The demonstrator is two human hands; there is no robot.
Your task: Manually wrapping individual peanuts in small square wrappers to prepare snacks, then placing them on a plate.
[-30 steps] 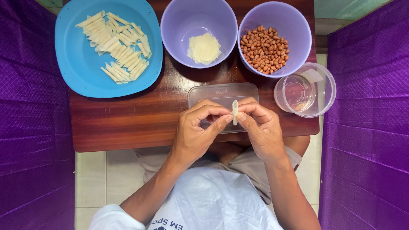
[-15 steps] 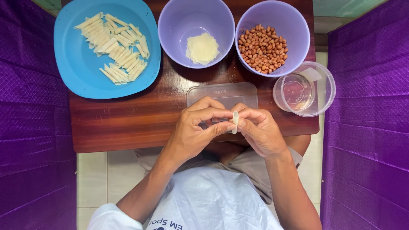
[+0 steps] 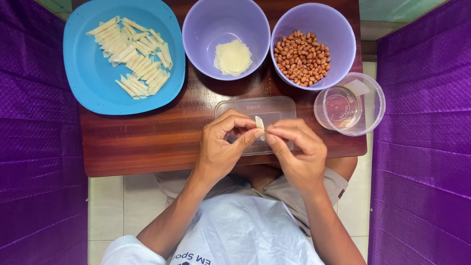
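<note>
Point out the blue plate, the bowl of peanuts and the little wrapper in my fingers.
Round blue plastic plate (image 3: 91,93), head view, bare lower-left part of its surface.
Purple plastic bowl of peanuts (image 3: 338,29), head view, inner wall at upper right.
Small pale dough wrapper (image 3: 259,122), head view, its upper end above the fingertips.

I look down on a dark wooden table (image 3: 147,142) with a glossy top, lit evenly from above. Purple quilted fabric (image 3: 39,147) hangs left of the fingers, and more purple fabric (image 3: 422,162) hangs to their right. Below them lies a pale tiled floor (image 3: 110,206). A green wall (image 3: 397,10) shows top right.
</note>
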